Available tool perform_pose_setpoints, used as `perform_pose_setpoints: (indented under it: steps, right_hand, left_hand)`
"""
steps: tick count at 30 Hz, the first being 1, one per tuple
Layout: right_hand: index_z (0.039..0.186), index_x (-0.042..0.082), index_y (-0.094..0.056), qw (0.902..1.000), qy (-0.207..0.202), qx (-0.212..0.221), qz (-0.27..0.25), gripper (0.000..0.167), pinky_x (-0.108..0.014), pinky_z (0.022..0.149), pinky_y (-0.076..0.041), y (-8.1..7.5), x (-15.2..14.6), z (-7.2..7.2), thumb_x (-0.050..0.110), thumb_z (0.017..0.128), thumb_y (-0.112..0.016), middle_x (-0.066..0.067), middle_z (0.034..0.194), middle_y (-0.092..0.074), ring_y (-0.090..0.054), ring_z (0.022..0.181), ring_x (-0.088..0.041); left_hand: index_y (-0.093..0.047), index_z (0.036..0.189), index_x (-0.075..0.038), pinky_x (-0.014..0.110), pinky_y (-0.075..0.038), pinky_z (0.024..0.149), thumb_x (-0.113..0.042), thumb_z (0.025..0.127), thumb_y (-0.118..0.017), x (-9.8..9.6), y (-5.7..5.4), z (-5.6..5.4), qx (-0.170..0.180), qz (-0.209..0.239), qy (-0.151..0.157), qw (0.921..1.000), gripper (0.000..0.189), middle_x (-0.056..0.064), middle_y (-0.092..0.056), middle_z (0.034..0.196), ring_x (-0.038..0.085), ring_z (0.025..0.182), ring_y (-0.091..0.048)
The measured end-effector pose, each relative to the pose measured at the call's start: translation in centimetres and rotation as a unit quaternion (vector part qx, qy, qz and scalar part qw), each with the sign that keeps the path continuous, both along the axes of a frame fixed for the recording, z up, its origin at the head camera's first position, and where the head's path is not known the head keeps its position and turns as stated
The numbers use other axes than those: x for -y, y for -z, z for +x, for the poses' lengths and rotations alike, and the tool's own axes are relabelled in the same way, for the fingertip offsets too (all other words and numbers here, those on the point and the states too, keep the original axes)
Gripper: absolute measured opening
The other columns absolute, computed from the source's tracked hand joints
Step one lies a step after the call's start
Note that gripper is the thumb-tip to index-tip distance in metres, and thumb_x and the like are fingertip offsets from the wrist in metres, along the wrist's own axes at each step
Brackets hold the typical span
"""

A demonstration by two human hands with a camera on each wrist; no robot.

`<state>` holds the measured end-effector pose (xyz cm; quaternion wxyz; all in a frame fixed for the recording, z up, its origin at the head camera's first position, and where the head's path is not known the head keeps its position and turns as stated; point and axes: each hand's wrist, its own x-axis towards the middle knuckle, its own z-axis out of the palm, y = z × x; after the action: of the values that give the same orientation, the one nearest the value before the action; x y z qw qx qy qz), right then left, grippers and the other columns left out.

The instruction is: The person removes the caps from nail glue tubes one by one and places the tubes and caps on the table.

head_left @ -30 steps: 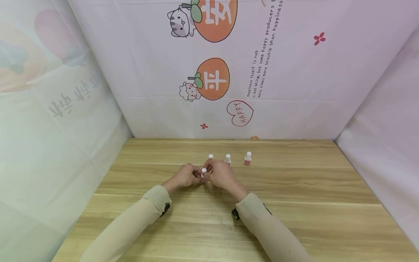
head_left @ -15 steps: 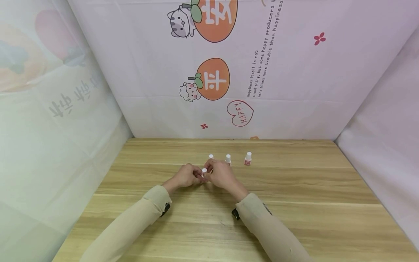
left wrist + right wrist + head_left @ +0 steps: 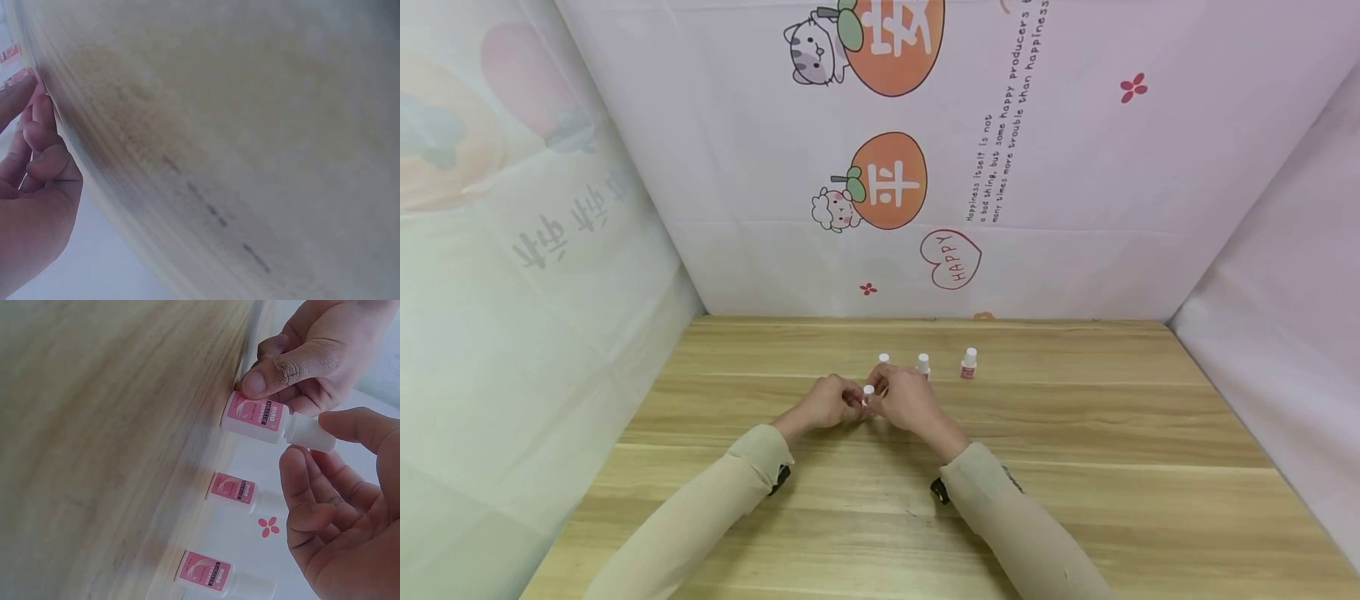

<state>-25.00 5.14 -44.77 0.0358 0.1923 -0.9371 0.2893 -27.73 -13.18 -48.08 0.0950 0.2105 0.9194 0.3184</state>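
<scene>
A small white bottle of nail glue (image 3: 256, 417) with a pink label and white cap stands upright on the wooden table between my hands. My left hand (image 3: 829, 402) holds its lower body between thumb and fingers; in the right wrist view that thumb (image 3: 255, 384) presses the side beside the label. On the white cap (image 3: 310, 433), the thumb and fingertips of my right hand (image 3: 910, 400) pinch from opposite sides. In the head view the hands cover most of the bottle, leaving its cap (image 3: 868, 390) showing. The left wrist view catches my left hand (image 3: 40, 187) at its edge.
Three similar bottles stand behind: one (image 3: 883, 359) mostly hidden by my right hand, one (image 3: 923, 363) partly hidden, and another (image 3: 968, 364) farther right. White printed cloth (image 3: 760, 250) hangs along the table's back and sides. The wood-grain table (image 3: 1075, 433) stretches out around my arms.
</scene>
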Motion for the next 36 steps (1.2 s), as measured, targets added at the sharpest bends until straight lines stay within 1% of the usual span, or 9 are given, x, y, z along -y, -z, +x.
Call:
perform_pose_setpoints:
  steps: [5,10,17,24,31,36]
  right_hand:
    - [0.095,0.017,-0.068,1.0,0.002,-0.003,-0.002,0.012,-0.027,0.067,-0.048,0.0,0.0,0.0,0.02,0.085,-0.076,0.004,0.086,-0.072,-0.061,0.072,-0.01]
    - [0.094,0.017,-0.068,1.0,0.006,-0.005,-0.003,0.012,-0.026,0.067,-0.048,0.05,0.0,-0.01,0.021,0.085,-0.076,0.005,0.085,-0.071,-0.061,0.072,-0.009]
    - [0.094,0.017,-0.068,0.9998,-0.003,-0.018,0.005,0.011,-0.026,0.066,-0.048,0.19,-0.07,0.0,0.021,0.086,-0.074,0.003,0.087,-0.072,-0.061,0.072,-0.009]
    - [0.095,0.016,-0.068,0.9999,0.003,-0.009,-0.003,0.012,-0.026,0.066,-0.049,0.2,-0.04,-0.03,0.021,0.086,-0.075,0.002,0.087,-0.072,-0.061,0.072,-0.009]
    - [0.095,0.016,-0.069,0.9997,-0.001,-0.021,0.009,0.012,-0.028,0.067,-0.05,0.23,0.03,-0.06,0.02,0.085,-0.075,0.002,0.089,-0.072,-0.062,0.073,-0.011]
    - [0.094,0.016,-0.068,0.9999,0.003,-0.014,0.001,0.013,-0.027,0.066,-0.049,0.19,0.06,-0.05,0.021,0.085,-0.076,0.002,0.088,-0.073,-0.062,0.072,-0.011]
  left_hand:
    - [-0.077,0.094,-0.011,0.022,-0.051,0.071,-0.006,0.082,-0.076,0.01,0.03,-0.05,-0.005,-0.003,0.005,1.0,0.012,-0.001,-0.075,0.081,0.004,0.071,-0.059]
    - [-0.077,0.092,-0.011,0.024,-0.052,0.073,-0.008,0.083,-0.077,-0.02,0.07,-0.02,-0.007,-0.001,0.01,0.9999,0.01,-0.001,-0.076,0.081,0.004,0.072,-0.061]
    - [-0.077,0.094,-0.012,0.023,-0.051,0.072,-0.009,0.083,-0.077,-0.06,0.09,-0.04,-0.012,-0.006,0.008,0.9999,0.011,-0.003,-0.075,0.081,0.004,0.072,-0.06]
    - [-0.077,0.093,-0.011,0.023,-0.051,0.072,-0.006,0.082,-0.076,0.03,0.16,-0.14,-0.014,0.001,0.007,0.9999,0.012,-0.001,-0.075,0.08,0.004,0.071,-0.06]
    - [-0.077,0.093,-0.011,0.024,-0.052,0.073,-0.009,0.082,-0.078,0.08,0.13,-0.17,-0.016,-0.005,0.012,0.9998,0.011,-0.002,-0.076,0.081,0.003,0.072,-0.061]
    - [-0.077,0.093,-0.011,0.024,-0.052,0.072,-0.007,0.082,-0.077,0.06,0.15,-0.18,-0.015,-0.003,0.011,0.9998,0.011,-0.001,-0.076,0.08,0.004,0.071,-0.061]
